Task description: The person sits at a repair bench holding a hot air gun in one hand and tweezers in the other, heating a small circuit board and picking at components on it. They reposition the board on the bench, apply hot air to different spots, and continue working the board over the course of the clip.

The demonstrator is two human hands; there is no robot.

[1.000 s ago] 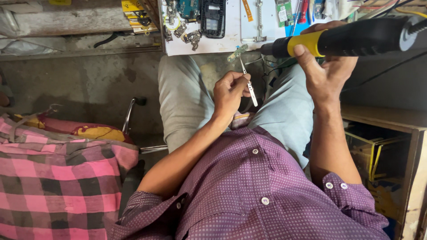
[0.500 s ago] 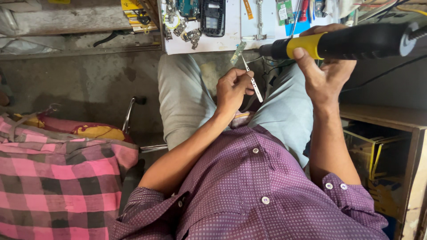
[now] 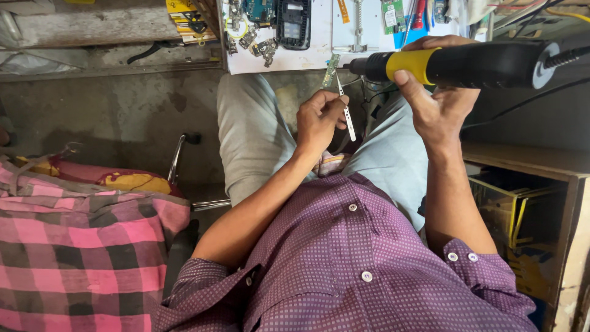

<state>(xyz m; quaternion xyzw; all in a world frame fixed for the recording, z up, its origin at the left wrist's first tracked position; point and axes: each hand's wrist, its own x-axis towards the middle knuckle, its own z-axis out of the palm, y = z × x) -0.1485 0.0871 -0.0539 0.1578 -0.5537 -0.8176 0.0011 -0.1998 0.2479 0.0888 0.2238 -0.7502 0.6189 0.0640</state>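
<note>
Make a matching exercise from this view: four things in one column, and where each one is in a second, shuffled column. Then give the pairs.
Things:
1. tweezers
2. black and yellow tool
3. pink checked cloth
4. dark phone frame

Places:
A. on the white board at the top
B. in the right hand
C. lower left of the view
D. in the left hand

Pairs: 1-D, 2-B, 3-C, 4-A
</note>
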